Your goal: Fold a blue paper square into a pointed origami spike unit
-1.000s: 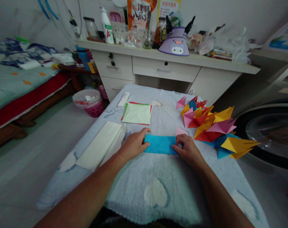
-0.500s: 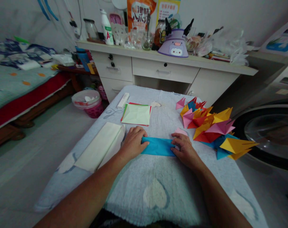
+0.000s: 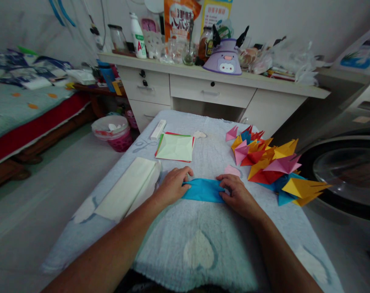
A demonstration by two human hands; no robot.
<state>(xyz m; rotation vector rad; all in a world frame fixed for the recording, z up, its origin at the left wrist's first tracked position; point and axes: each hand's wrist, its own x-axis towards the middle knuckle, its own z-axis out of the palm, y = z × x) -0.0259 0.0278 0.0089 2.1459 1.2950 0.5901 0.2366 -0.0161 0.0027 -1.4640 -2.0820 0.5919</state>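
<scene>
A blue sheet of paper [image 3: 203, 190], folded into a long strip, lies on the towel-covered table [image 3: 200, 244]. My left hand [image 3: 173, 185] rests on its left end, fingers curled and pressing the paper down. My right hand [image 3: 236, 191] covers its right end and pinches the edge there. A small pink paper piece [image 3: 232, 170] lies just beyond my right hand. To the right sits a heap of folded pointed paper shapes [image 3: 270, 162] in yellow, red, pink and blue.
A stack of coloured paper squares [image 3: 175, 147] and a white tube [image 3: 158, 129] lie farther back. A long cream pad [image 3: 127, 187] lies at the left. Beyond stand a cluttered desk [image 3: 215, 81], a pink bin [image 3: 112, 131], a bed [image 3: 23, 106] and a washing machine [image 3: 346, 167].
Both hands have drawn closer together along the blue strip, so less of it shows. The right hand's grip has moved from its end towards the middle.
</scene>
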